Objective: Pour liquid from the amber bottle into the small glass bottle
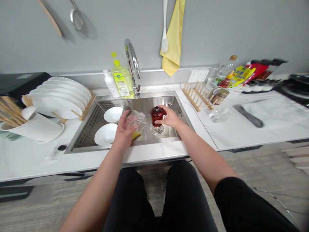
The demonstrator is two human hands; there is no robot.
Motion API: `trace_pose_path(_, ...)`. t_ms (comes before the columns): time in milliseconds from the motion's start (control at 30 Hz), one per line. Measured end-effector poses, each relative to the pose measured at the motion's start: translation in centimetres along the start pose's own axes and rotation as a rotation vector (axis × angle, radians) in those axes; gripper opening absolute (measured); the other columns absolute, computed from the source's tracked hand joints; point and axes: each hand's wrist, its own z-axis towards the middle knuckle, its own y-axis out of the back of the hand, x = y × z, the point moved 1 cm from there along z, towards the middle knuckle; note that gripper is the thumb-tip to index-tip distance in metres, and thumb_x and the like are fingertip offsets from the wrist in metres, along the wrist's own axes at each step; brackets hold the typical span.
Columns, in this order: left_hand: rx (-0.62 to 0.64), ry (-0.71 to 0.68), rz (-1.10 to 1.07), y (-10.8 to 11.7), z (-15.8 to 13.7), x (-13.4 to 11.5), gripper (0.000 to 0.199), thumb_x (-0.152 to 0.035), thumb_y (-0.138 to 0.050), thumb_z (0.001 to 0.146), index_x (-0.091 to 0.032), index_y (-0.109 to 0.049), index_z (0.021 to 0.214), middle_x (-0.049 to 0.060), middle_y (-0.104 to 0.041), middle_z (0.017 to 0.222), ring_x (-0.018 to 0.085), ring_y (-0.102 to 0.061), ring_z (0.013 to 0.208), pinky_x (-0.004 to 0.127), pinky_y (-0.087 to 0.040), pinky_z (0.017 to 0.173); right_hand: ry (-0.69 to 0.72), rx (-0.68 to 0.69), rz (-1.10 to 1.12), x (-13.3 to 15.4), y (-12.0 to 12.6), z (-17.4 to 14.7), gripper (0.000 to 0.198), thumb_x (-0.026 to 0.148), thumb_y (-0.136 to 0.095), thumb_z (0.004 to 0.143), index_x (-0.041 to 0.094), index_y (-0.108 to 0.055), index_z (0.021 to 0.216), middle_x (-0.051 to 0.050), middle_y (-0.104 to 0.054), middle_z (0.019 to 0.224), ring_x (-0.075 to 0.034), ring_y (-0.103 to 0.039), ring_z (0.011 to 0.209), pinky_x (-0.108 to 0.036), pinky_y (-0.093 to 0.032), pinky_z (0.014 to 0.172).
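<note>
My left hand [124, 129] is closed around a clear, faceted cup-like container [137, 120], held over the middle of the sink. A dark red glass bottle [157, 116] with a short narrow neck stands upright in the grip of my right hand [170, 116], above the drain. My fingers wrap its right side. Beneath the container, part of a yellow cloth or sponge [135, 135] shows at the sink's front. Two white bowls, one farther back [113, 114] and one nearer [106, 134], sit to the left of my left hand in the steel sink [166, 140].
A chrome faucet [131, 61] rises behind the sink, beside a green soap bottle [122, 79] and a white bottle [111, 83]. White plates [60, 96] fill a rack at left. An unfilled wooden rack [199, 96] and a brown jar [220, 96] stand at right.
</note>
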Motion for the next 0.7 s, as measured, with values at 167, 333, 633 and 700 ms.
trace_pose_path(167, -0.093, 0.055, -0.332, 2.2, -4.0, 0.7, 0.066, -0.04, -0.103, 0.083, -0.032, -0.081, 0.145, 0.01, -0.08, 0.132, 0.029, -0.078, 0.122, 0.049, -0.064, 0.111, -0.028, -0.089, 0.067, -0.6, 0.2, -0.1, 0.102, 0.049, -0.111, 0.062, 0.023, -0.068, 0.151, -0.016, -0.08, 0.143, -0.039, -0.08, 0.123, -0.064, -0.061, 0.12)
trace_pose_path(333, -0.128, 0.067, -0.24, 1.4, -4.8, 0.8, 0.07, -0.037, -0.11, 0.072, -0.032, -0.083, 0.136, 0.008, -0.081, 0.137, 0.03, -0.076, 0.127, 0.045, -0.063, 0.109, -0.024, -0.244, 0.199, 0.6, 1.1, -0.5, 0.11, 0.06, -0.111, 0.059, 0.026, -0.065, 0.153, -0.016, -0.076, 0.149, -0.04, -0.076, 0.134, -0.063, -0.059, 0.124)
trace_pose_path(633, -0.046, 0.055, -0.252, 1.4, -4.6, 0.7, 0.07, -0.029, -0.11, 0.066, -0.031, -0.078, 0.128, 0.006, -0.077, 0.133, 0.028, -0.072, 0.127, 0.042, -0.058, 0.107, 0.044, -0.463, 0.129, 4.2, 7.6, -7.0, 0.098, 0.062, -0.109, 0.066, 0.029, -0.067, 0.148, -0.013, -0.077, 0.145, -0.039, -0.076, 0.135, -0.065, -0.057, 0.125)
trace_pose_path(700, -0.031, 0.05, -0.274, 1.5, -4.4, 1.1, 0.071, -0.024, -0.109, 0.065, -0.031, -0.075, 0.127, 0.005, -0.076, 0.131, 0.026, -0.072, 0.123, 0.04, -0.058, 0.103, -0.013, -0.489, 0.091, 4.3, 9.3, -10.2, 0.097, 0.06, -0.11, 0.065, 0.028, -0.067, 0.147, -0.014, -0.078, 0.143, -0.039, -0.078, 0.131, -0.066, -0.061, 0.121)
